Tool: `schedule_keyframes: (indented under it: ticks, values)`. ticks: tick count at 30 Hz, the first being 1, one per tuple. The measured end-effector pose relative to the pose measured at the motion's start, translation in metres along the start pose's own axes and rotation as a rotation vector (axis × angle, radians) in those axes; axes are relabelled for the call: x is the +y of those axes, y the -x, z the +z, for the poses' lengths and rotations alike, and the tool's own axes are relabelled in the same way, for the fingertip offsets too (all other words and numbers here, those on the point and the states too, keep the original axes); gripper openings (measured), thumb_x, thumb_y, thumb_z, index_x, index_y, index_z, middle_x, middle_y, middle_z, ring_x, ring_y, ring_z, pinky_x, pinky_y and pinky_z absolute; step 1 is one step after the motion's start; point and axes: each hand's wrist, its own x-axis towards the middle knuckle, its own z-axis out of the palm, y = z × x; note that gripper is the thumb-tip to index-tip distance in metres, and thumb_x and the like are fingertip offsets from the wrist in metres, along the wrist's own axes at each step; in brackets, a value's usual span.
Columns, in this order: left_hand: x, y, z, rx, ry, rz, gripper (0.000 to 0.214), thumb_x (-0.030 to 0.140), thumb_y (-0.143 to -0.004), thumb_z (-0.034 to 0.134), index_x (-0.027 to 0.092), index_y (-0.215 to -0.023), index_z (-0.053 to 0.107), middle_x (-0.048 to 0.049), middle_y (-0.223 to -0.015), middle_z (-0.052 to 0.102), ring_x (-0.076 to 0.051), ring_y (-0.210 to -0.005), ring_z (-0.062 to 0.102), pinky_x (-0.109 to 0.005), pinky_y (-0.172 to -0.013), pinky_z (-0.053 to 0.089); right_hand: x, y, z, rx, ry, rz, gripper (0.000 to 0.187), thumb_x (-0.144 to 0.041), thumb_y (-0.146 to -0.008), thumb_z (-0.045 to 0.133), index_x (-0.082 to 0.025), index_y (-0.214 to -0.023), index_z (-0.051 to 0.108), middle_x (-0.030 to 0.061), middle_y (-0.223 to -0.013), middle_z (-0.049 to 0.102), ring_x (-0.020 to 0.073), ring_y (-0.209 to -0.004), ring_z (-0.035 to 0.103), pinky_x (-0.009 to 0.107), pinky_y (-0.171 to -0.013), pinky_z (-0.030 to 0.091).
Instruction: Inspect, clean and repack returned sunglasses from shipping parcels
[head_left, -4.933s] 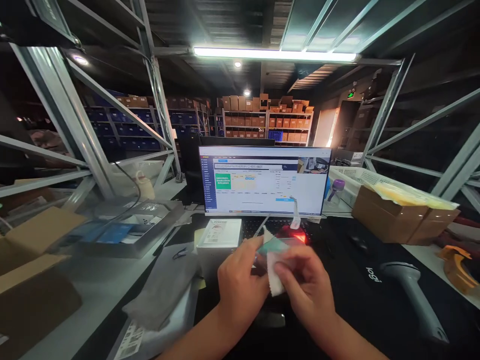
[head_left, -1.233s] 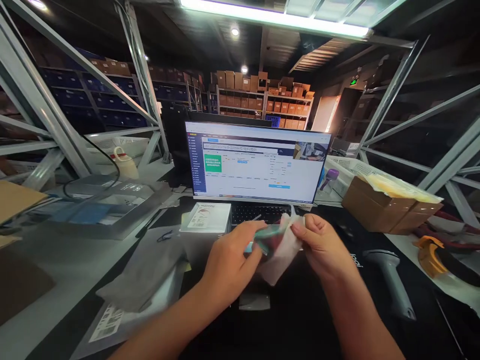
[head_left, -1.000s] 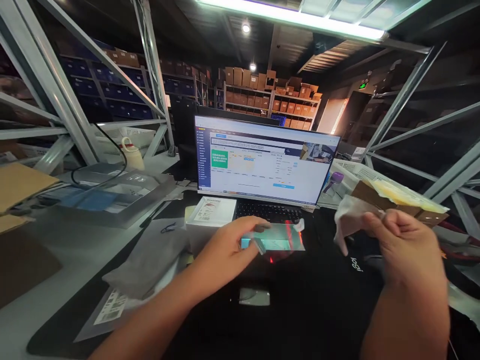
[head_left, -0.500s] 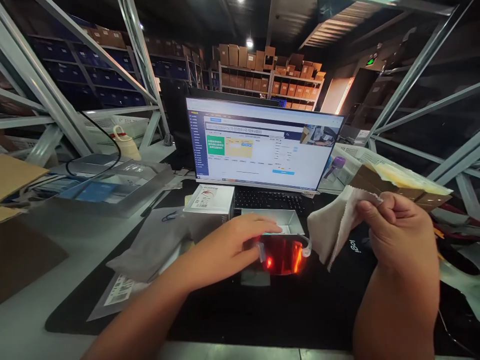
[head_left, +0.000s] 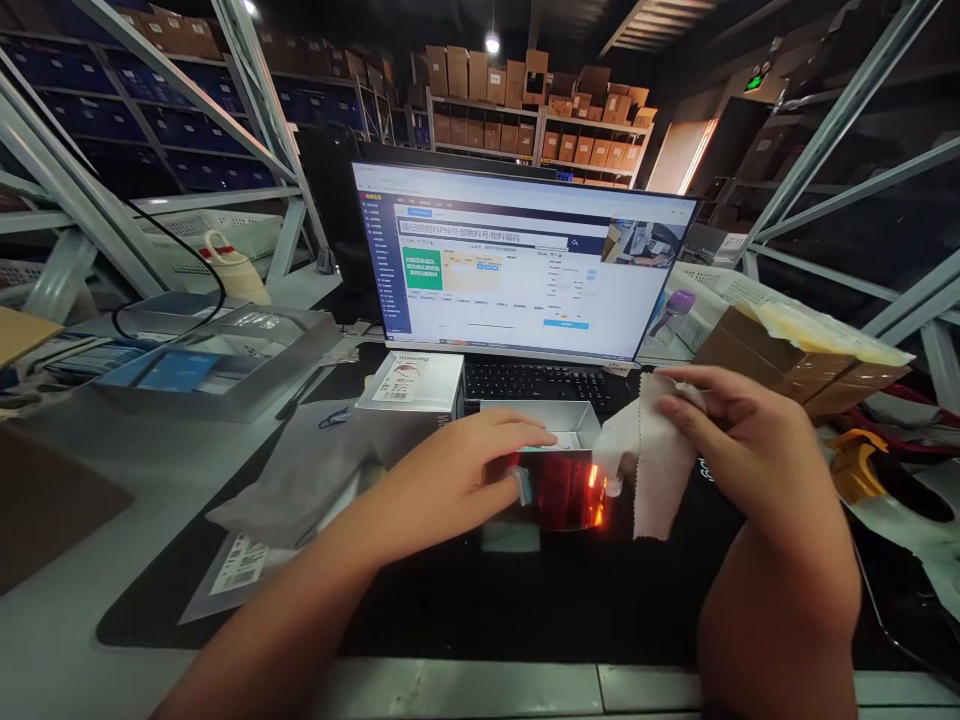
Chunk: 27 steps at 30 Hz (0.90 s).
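My left hand (head_left: 472,465) is closed on the left end of a pair of sunglasses (head_left: 562,495) with a red mirrored lens. The thumb lies by the frame's edge, and the other fingers reach over toward the open white box (head_left: 581,425) behind. My right hand (head_left: 750,430) pinches a pale cleaning cloth (head_left: 664,465) with a zigzag edge between thumb and fingers. The cloth hangs at the right end of the sunglasses and partly covers it. Left of the open box stands a white product box (head_left: 420,375) with a printed label.
A grey pouch (head_left: 296,480) and a barcode-labelled bag (head_left: 238,570) lie on the black desk mat (head_left: 450,610). Behind are a keyboard (head_left: 536,382) and a monitor (head_left: 495,280). A grey tray (head_left: 300,350) is at left, brown cartons (head_left: 787,360) at right, with a tape dispenser (head_left: 859,465) nearby.
My right hand has moved left with the cloth, which now overlaps the right end of the sunglasses. My left hand keeps its hold. The camera view has shifted slightly.
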Motion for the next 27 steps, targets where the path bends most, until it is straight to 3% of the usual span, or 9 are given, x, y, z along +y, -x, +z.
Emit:
schedule_keyframes:
  ticks: [4, 7, 8, 12, 16, 18, 21, 24, 27]
  values:
    - [-0.002, -0.001, 0.001, 0.027, -0.008, 0.006, 0.049, 0.006, -0.084, 0.055, 0.03, -0.125, 0.068, -0.0011, -0.128, 0.067, -0.019, -0.113, 0.065, -0.031, -0.097, 0.053, 0.009, -0.004, 0.01, 0.142, 0.442, -0.084, 0.013, -0.029, -0.088, 0.064, -0.019, -0.094, 0.072, 0.005, -0.073, 0.07, 0.0193, -0.063, 0.06, 0.03, -0.059, 0.036]
    - [-0.003, -0.002, 0.002, 0.025, -0.017, -0.004, 0.045, 0.006, -0.084, 0.056, 0.028, -0.121, 0.07, -0.0014, -0.126, 0.068, -0.019, -0.112, 0.065, -0.032, -0.096, 0.052, -0.008, 0.009, 0.02, 0.228, 0.407, -0.143, 0.014, -0.029, -0.096, 0.058, -0.02, -0.103, 0.065, 0.0042, -0.077, 0.069, 0.0182, -0.062, 0.059, 0.029, -0.058, 0.039]
    - [-0.004, -0.002, 0.002, 0.036, -0.021, -0.024, 0.044, 0.006, -0.083, 0.057, 0.026, -0.12, 0.07, -0.0017, -0.124, 0.069, -0.019, -0.109, 0.066, -0.031, -0.093, 0.053, -0.017, 0.016, 0.022, 0.131, 0.324, -0.184, 0.012, -0.028, -0.097, 0.056, -0.021, -0.104, 0.064, 0.0033, -0.08, 0.07, 0.0173, -0.063, 0.061, 0.027, -0.058, 0.041]
    - [-0.007, -0.003, 0.005, 0.116, -0.04, -0.058, 0.036, 0.006, -0.078, 0.067, 0.023, -0.109, 0.074, -0.0023, -0.108, 0.073, -0.02, -0.097, 0.068, -0.031, -0.083, 0.053, -0.048, 0.04, 0.017, -0.577, 0.057, -0.321, 0.011, -0.02, -0.098, 0.055, -0.025, -0.095, 0.064, 0.0034, -0.112, 0.073, 0.0176, -0.096, 0.07, 0.025, -0.082, 0.052]
    - [-0.01, -0.004, 0.008, 0.211, -0.05, -0.016, 0.034, 0.005, -0.079, 0.071, 0.022, -0.107, 0.075, -0.0017, -0.106, 0.074, -0.018, -0.095, 0.069, -0.026, -0.077, 0.053, -0.048, 0.037, 0.007, -0.739, -0.035, -0.333, 0.014, -0.025, -0.101, 0.056, -0.026, -0.098, 0.07, 0.0032, -0.14, 0.061, 0.0192, -0.122, 0.062, 0.026, -0.101, 0.048]
    - [-0.01, -0.005, 0.011, 0.249, -0.066, 0.021, 0.035, 0.004, -0.079, 0.071, 0.022, -0.108, 0.075, -0.001, -0.107, 0.074, -0.017, -0.095, 0.069, -0.026, -0.077, 0.053, -0.04, 0.027, 0.007, -0.785, -0.124, -0.325, 0.017, -0.029, -0.102, 0.055, -0.026, -0.101, 0.071, 0.0036, -0.133, 0.064, 0.0187, -0.12, 0.062, 0.026, -0.098, 0.049]
    - [-0.011, -0.006, 0.017, 0.289, -0.104, 0.076, 0.035, 0.004, -0.076, 0.072, 0.022, -0.106, 0.075, 0.0001, -0.104, 0.075, -0.017, -0.092, 0.07, -0.026, -0.077, 0.054, -0.027, 0.014, 0.016, -0.764, -0.263, -0.159, 0.004, -0.025, -0.097, 0.061, -0.024, -0.099, 0.064, 0.0015, -0.102, 0.069, 0.0147, -0.092, 0.067, 0.023, -0.08, 0.052]
    - [-0.009, -0.004, 0.022, 0.323, -0.176, 0.128, 0.032, 0.005, -0.074, 0.072, 0.02, -0.102, 0.076, -0.0003, -0.097, 0.075, -0.018, -0.087, 0.07, -0.031, -0.083, 0.057, -0.022, 0.011, 0.028, -0.795, -0.282, -0.052, 0.017, -0.016, -0.088, 0.067, -0.022, -0.087, 0.051, -0.005, -0.077, 0.058, 0.0098, -0.067, 0.055, 0.018, -0.059, 0.043]
    - [-0.008, -0.003, 0.024, 0.321, -0.221, 0.195, 0.023, 0.012, -0.08, 0.071, 0.017, -0.102, 0.075, -0.0013, -0.09, 0.075, -0.018, -0.082, 0.07, -0.039, -0.094, 0.058, -0.027, 0.018, 0.04, -0.859, -0.202, -0.146, 0.033, -0.019, -0.09, 0.065, -0.021, -0.07, 0.039, -0.0073, -0.063, 0.044, 0.0079, -0.057, 0.039, 0.019, -0.051, 0.031]
